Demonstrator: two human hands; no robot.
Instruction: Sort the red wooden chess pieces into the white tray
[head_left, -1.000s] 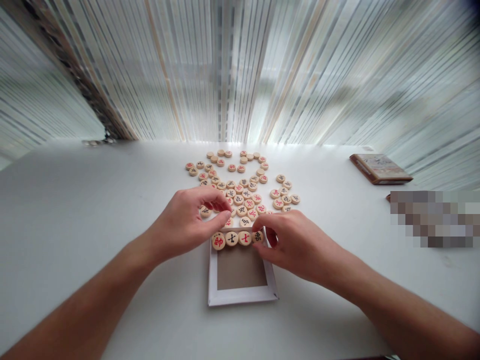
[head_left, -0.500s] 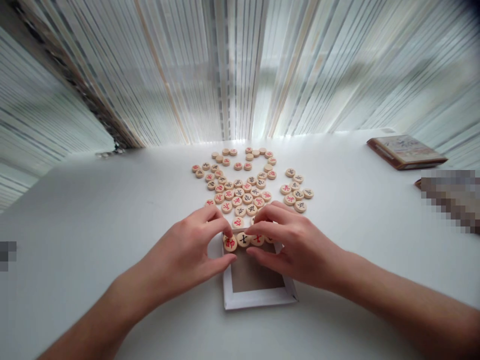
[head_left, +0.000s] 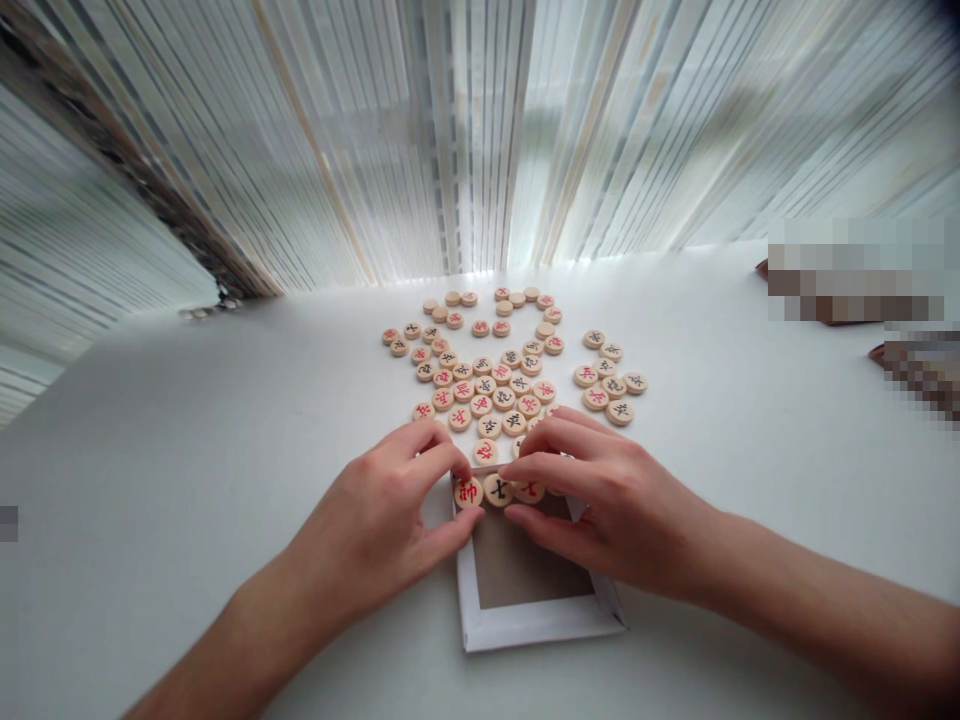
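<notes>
A shallow white box (head_left: 536,630) with a brown floor lies on the white table (head_left: 187,440) in front of me. A row of round wooden chess pieces (head_left: 498,491) with red and black characters sits along its far inner edge. My left hand (head_left: 375,520) pinches at the left end of that row, thumb below and index finger above. At the right end, my right hand (head_left: 600,495) pinches the row in the same way. Beyond the box, several more loose pieces (head_left: 495,370) lie scattered on the table.
A separate small cluster of pieces (head_left: 609,378) lies to the right of the main scatter. Striped curtains (head_left: 480,140) hang behind the table's far edge. Blurred-out objects sit at the far right of the table.
Both hands have closed in on the row of pieces from either side, the left hand coming down from the loose pieces. The view has shifted, so the box sits lower and further right.
</notes>
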